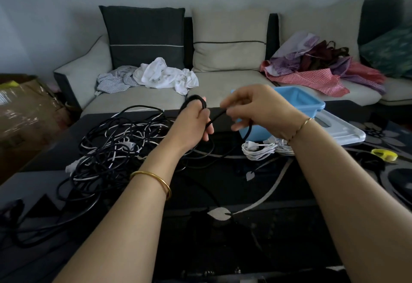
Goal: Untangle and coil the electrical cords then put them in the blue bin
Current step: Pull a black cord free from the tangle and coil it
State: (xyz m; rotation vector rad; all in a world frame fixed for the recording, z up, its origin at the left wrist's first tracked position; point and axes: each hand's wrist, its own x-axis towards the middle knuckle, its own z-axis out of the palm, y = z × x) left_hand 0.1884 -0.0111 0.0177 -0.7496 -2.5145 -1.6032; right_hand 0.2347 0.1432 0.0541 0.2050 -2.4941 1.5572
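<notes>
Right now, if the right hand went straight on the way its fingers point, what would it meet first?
Probably the left hand, gripping the coiled black cord. The right hand pinches that cord and points left toward it; depth is unclear.

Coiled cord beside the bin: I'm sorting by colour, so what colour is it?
White. The coiled cord shows best in the head view, the only view here.

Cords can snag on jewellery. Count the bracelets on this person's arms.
2. A thick gold bangle sits on the forearm behind the left hand; a thin gold bracelet circles the wrist of the right hand. None seems hidden.
</notes>
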